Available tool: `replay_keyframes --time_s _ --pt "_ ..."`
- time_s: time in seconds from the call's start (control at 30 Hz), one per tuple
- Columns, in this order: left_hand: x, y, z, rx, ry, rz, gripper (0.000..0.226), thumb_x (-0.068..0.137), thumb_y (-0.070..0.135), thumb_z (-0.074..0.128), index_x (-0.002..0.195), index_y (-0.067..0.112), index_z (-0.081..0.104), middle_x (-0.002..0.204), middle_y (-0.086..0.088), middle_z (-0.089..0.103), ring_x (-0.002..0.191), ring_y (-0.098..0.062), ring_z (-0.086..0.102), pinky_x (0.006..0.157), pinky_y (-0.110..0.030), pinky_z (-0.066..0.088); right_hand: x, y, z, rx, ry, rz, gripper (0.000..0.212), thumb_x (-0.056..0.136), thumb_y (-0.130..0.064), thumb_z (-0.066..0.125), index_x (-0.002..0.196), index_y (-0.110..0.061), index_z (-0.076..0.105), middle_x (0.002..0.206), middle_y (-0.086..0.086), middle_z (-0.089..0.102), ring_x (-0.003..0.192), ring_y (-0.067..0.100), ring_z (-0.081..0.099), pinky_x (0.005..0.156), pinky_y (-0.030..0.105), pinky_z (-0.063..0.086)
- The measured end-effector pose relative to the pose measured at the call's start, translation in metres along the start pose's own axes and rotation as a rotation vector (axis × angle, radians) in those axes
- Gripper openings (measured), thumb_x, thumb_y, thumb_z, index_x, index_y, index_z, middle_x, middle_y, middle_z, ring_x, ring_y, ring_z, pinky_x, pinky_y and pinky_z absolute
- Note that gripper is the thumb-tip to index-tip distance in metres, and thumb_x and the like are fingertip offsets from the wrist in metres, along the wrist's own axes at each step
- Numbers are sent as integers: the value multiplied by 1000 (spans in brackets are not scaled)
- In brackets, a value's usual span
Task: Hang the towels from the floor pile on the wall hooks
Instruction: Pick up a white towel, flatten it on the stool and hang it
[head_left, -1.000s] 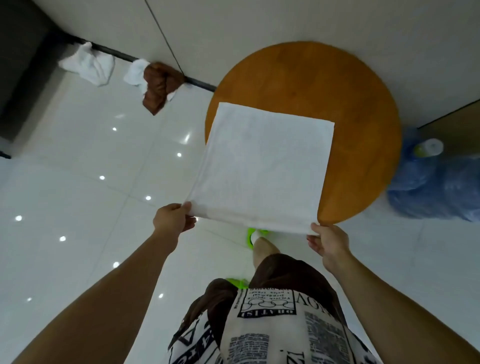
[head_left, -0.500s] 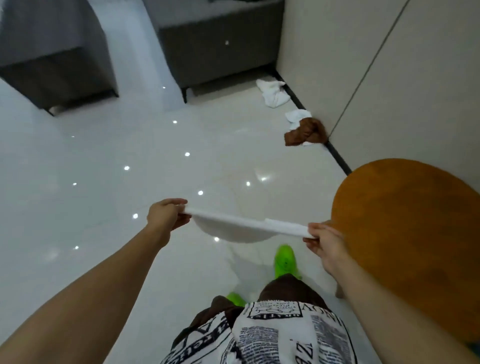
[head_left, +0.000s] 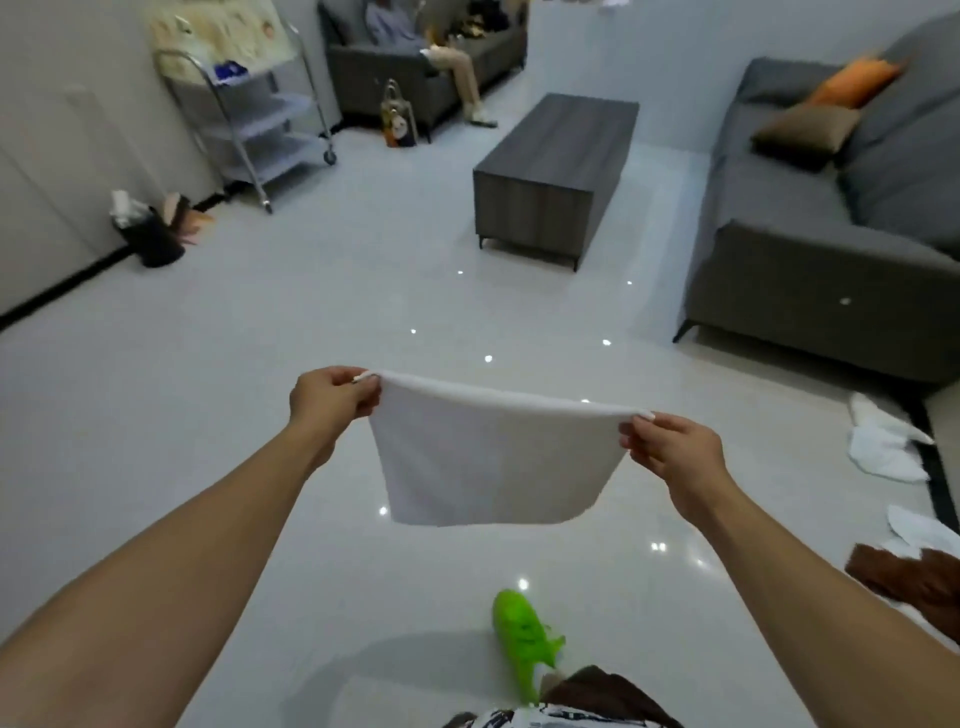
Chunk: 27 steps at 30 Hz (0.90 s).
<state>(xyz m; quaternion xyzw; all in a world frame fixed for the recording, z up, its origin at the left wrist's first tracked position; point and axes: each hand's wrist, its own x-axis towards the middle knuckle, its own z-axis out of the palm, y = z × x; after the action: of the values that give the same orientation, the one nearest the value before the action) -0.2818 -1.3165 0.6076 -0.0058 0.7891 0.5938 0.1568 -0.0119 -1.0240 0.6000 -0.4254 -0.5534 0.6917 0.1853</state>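
I've turned from the desk; each hand, left hand (head_left: 332, 397) and right hand (head_left: 670, 447), pinches a top corner, white towel (head_left: 488, 457) hanging between my grips, ready for hooks.

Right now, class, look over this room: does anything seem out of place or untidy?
Yes. Crumpled white towels and a brown towel lie loose on the floor at the right, beside the wall past the grey sofa. The white towel pinched at its top corners by the left hand and right hand hangs flat and tidy.
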Motion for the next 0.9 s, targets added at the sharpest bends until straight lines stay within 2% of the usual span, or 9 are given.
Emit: replay_keyframes --time_s 0.13,0.3,0.37,0.43,0.5,0.67,0.73,0.83,0.9 --pt "17 35 -46 -22 183 44 16 85 14 79 97 5 73 86 -15 75 79 -24 74 74 -35 61 56 -49 62 -76 -137 -78 17 92 -16 69 104 -4 70 92 17 76 81 27 70 79 37 56" --pt "26 83 -86 -33 396 48 19 82 19 81 95 7 74 85 -13 75 71 -23 71 68 -35 61 101 -115 134 -127 -293 -173 9 95 -20 65 98 -14 70 90 14 75 85 27 71 76 35 54" --pt "30 98 -103 -34 493 58 17 80 22 83 91 12 75 90 -8 73 78 -22 69 72 -36 61 114 -140 163 -138 -348 -208 7 95 -21 66 96 -16 70 90 14 75 85 27 71 74 34 53" --pt "32 111 -119 -78 564 74 13 81 24 83 87 16 74 98 -2 70 91 -22 66 81 -38 60 126 -162 191 -146 -415 -241 8 94 -21 67 94 -14 71 88 15 74 81 26 70 71 33 52" --pt "33 122 -135 -146 621 83 12 81 24 82 84 17 73 101 0 69 96 -22 65 89 -39 57 134 -182 219 -156 -477 -278 13 93 -21 68 96 -10 72 84 15 74 75 24 69 69 33 51" --pt "27 137 -182 -321 713 78 26 81 23 83 96 5 73 106 -8 73 103 -26 68 97 -40 55 132 -225 289 -140 -618 -329 11 92 -16 69 92 -5 71 75 13 66 67 21 61 68 34 49" --pt "23 143 -200 -379 749 96 24 84 20 79 96 2 70 109 -11 72 102 -27 68 96 -41 56 128 -238 317 -133 -671 -336 14 89 -14 71 91 -1 72 70 12 59 63 21 53 64 33 45" --pt "19 152 -225 -439 780 135 12 93 16 69 87 6 66 95 -10 70 90 -26 66 84 -39 57 120 -252 363 -130 -725 -329 14 87 -14 74 91 -1 72 68 7 53 62 19 46 65 34 44" --pt "19 157 -243 -438 781 184 15 98 18 62 97 4 65 94 -9 68 86 -24 64 76 -37 55 113 -258 396 -113 -753 -316 15 86 -15 75 95 -3 73 72 4 55 67 18 47 71 35 46"
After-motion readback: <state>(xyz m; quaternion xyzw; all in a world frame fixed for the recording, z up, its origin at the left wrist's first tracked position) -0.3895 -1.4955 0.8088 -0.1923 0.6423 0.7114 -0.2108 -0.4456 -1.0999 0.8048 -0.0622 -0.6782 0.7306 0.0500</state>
